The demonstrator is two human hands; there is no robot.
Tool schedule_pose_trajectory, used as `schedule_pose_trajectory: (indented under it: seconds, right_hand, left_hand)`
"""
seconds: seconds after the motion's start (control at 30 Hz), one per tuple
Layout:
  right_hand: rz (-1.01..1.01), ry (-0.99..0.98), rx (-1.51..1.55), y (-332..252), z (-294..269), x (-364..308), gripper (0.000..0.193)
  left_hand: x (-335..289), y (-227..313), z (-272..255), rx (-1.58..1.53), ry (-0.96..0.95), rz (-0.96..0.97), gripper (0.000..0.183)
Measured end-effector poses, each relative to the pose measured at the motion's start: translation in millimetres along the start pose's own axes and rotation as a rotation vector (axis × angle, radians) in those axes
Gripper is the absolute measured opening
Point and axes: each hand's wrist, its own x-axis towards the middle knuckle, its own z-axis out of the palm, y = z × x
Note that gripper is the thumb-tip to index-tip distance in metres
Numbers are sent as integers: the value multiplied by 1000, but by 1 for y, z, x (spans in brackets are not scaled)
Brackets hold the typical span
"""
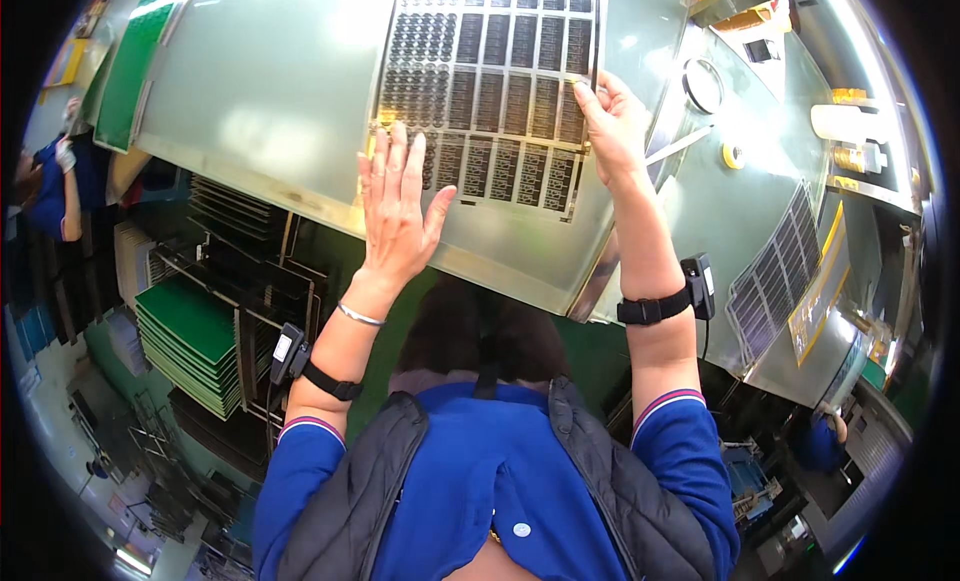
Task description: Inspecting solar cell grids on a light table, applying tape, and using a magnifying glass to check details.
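Note:
A dark patterned film sheet, printed in a grid of small blocks, lies on the pale glossy worktable. My left hand rests at its lower left corner, fingers stretched out and holding nothing. At the sheet's right edge, my right hand pinches the border between thumb and fingers. Strong glare washes out the sheet's far end.
On the right-hand surface are a round lens, a yellow tape roll, bottles and another patterned sheet. Green boards fill a rack at lower left. Other people work at far left and lower right.

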Motion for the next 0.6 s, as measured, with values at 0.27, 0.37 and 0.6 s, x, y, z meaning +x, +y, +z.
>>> schedule_pose_trajectory:
  seconds: [0.27, 0.37, 0.6]
  right_hand:
    - [-104, 325, -524, -42, -11, -51, 41]
    - [-283, 527, -752, -38, -84, -60, 28]
    - [-419, 547, -1418, -15, -225, -47, 22]
  left_hand:
    - [7, 1, 4, 249, -16, 7, 50]
    - [2, -2, 4, 239, 56, 34, 44]
    - [12, 8, 9, 183, 35, 136, 42]
